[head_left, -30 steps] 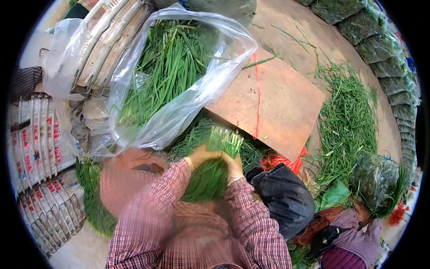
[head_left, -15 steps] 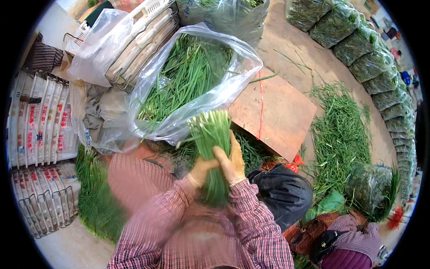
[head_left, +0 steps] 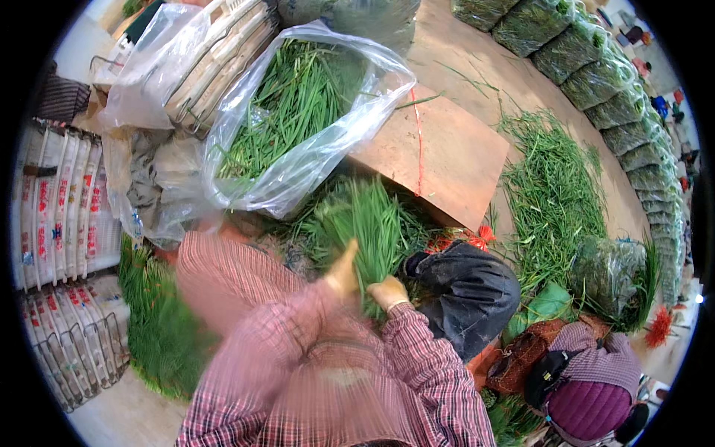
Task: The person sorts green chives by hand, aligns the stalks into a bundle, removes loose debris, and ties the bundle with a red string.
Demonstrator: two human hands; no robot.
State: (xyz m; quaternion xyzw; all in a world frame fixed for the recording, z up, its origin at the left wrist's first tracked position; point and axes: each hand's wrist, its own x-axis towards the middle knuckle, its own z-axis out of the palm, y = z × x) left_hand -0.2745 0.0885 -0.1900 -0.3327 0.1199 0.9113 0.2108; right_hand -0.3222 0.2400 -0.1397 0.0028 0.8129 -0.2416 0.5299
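Observation:
A bunch of garlic chives (head_left: 375, 227) stands upright in front of my lap, its green leaf tips pointing away from me and blurred by motion. My left hand (head_left: 343, 276), in a pale glove, is closed on the bunch's left side with the thumb up. Lower down, my right hand (head_left: 388, 293), also gloved, grips the bunch from the right. The lower end of the bunch is largely hidden by my hands and sleeves. Beyond it, a clear plastic bag (head_left: 309, 173) lies wide open with many chives (head_left: 298, 104) inside.
A brown board (head_left: 447, 153) with a red string (head_left: 418, 141) is right of the bag. Loose greens (head_left: 555, 186) cover the floor farther right, near a row of filled bags (head_left: 588, 67). White crates (head_left: 67, 208) and upright chives (head_left: 160, 328) are at left. Another person (head_left: 588, 380) sits lower right.
The bunch has turned over: its white stem ends pointed away before, and green leaf tips do now. Both hands have shifted their grip, the right one lower. The whole view has shifted slightly.

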